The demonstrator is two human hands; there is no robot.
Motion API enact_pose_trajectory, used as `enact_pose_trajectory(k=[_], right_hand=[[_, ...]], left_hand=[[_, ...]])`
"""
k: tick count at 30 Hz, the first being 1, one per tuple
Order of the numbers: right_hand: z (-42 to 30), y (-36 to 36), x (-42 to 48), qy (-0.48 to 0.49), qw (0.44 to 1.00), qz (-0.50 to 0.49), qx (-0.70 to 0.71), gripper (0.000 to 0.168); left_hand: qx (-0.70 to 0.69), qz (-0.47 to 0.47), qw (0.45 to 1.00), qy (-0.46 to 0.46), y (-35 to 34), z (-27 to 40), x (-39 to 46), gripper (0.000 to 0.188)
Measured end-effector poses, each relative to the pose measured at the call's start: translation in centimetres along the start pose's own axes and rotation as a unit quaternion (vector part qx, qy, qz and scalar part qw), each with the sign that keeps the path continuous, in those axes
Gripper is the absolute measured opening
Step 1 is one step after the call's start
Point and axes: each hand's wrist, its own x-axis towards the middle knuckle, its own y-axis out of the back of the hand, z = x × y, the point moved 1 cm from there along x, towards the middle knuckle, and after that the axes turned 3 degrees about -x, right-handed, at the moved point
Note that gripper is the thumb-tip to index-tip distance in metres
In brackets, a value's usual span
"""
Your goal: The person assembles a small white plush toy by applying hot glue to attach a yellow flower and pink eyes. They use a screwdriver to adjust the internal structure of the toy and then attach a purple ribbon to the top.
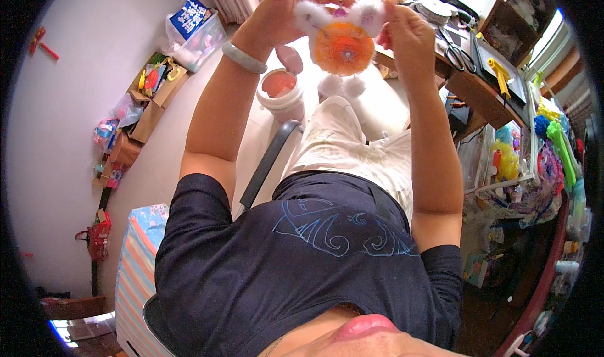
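Observation:
A fluffy plush ornament (345, 48) hangs in front of me, with a round orange middle, white furry ears and two white pompoms (342, 86) below. A small purple bead and a red cord show at its top, between the ears. My left hand (288, 15) is beside the left ear, its fingers spread around the cord; whether they pinch it cannot be told. My right hand (406, 29) has its fingers bent against the edge of the right ear, pinching at its fur.
A lidded bin (281, 95) stands on the floor beyond the chair armrest (269, 163). On the desk at right lie black scissors (457, 52) and a yellow glue gun (500, 78). Bundles of colored craft material (549, 168) fill a rack. Boxes (153, 116) line the left wall.

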Motion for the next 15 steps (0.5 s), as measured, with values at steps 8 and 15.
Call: enact_pose_trajectory(k=[8,15], right_hand=[[-3.1,-1.9,-0.5,0.341,0.893,-0.01,-0.293,0.034],[-2.1,-4.0,0.5,0.304,0.906,-0.035,-0.291,0.021]], left_hand=[[-0.027,0.022,0.999,0.021,-0.7,-0.6,0.3,0.084],[0.095,-0.026,0.995,0.025,-0.9,-1.3,0.9,0.085]])
